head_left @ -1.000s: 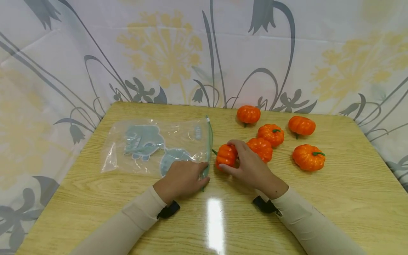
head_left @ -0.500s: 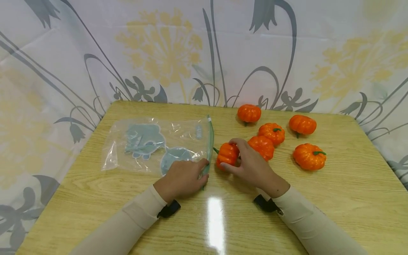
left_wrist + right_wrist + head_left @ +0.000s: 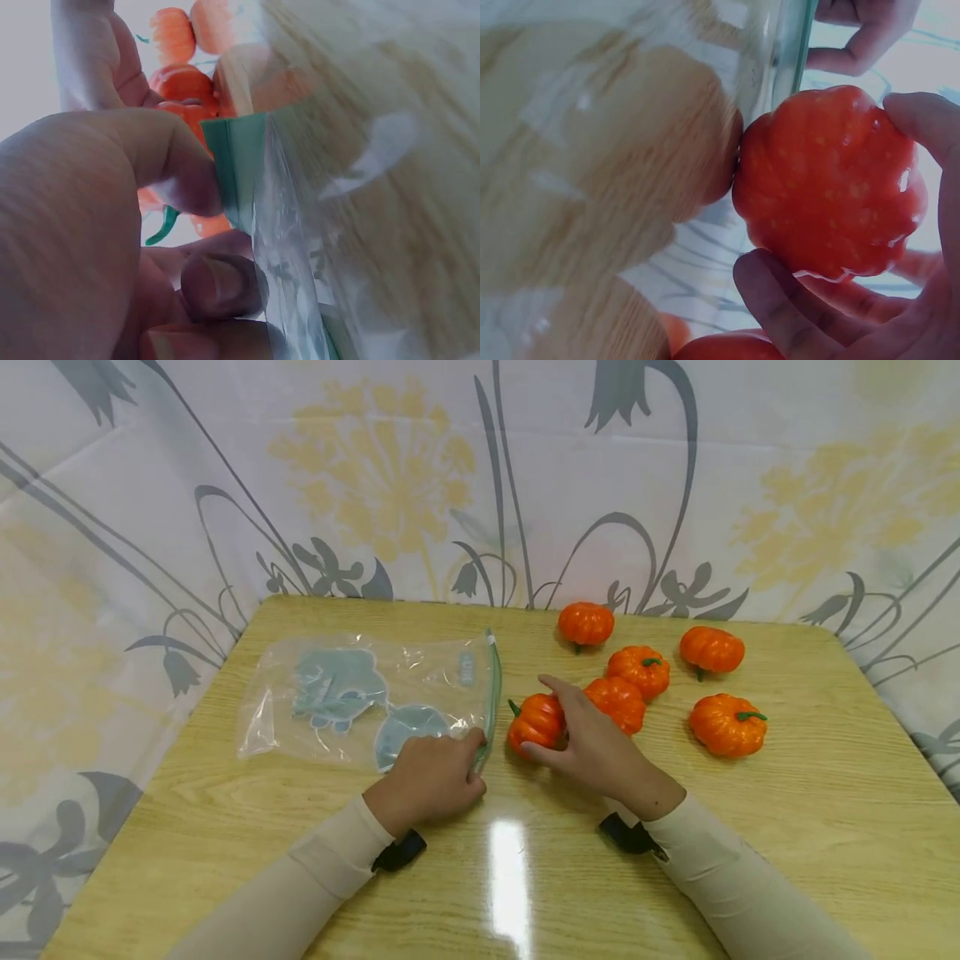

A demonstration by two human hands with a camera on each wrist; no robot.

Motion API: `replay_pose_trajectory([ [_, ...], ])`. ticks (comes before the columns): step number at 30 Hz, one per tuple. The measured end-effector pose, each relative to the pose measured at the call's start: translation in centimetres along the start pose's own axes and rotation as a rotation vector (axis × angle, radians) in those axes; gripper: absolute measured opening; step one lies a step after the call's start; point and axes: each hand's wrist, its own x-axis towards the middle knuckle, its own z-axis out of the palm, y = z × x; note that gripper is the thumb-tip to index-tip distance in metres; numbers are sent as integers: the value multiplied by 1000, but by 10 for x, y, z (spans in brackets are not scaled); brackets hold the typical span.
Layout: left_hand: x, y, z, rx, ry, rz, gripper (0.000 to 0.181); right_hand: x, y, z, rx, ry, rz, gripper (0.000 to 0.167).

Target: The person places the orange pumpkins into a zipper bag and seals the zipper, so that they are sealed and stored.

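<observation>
In the head view my left hand (image 3: pixel 431 781) pinches the green zip edge of a clear zip bag (image 3: pixel 442 672) at its near corner. The left wrist view shows thumb and fingertips (image 3: pixel 217 281) at the green strip (image 3: pixel 238 169). My right hand (image 3: pixel 600 743) is curled round a small orange pumpkin (image 3: pixel 537 724) just right of the bag's mouth. Its thumb and a fingertip lie at opposite sides of the pumpkin in the right wrist view. The pumpkin's green stem points up and left. The bag lies flat with a pale blue printed animal.
Several other orange pumpkins stand to the right, such as a pumpkin (image 3: pixel 617 703) close behind my right hand and another pumpkin (image 3: pixel 727 727) farther right. The wooden table (image 3: pixel 300 877) meets a flower-patterned cloth (image 3: pixel 420 468) at the back.
The pumpkin at my right hand has turned, its stem swinging from pointing left to up and left. My right index finger has spread a little. My left hand has stayed at the bag's edge.
</observation>
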Motion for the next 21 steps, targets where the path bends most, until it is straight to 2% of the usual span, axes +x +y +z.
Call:
replay_pose_trajectory([
  [7, 0, 2, 2, -6, 55, 2, 21, -2, 1, 0, -41, -22, -2, 75],
  [13, 3, 3, 1, -22, 64, -16, 23, -1, 1, -2, -27, -20, -6, 73],
  [17, 3, 2, 2, -47, 54, 0, 22, -1, 2, -3, -23, -36, -15, 76],
  [21, 3, 2, 3, -53, 85, 28, 18, 0, 2, -3, -23, -35, -25, 77],
])
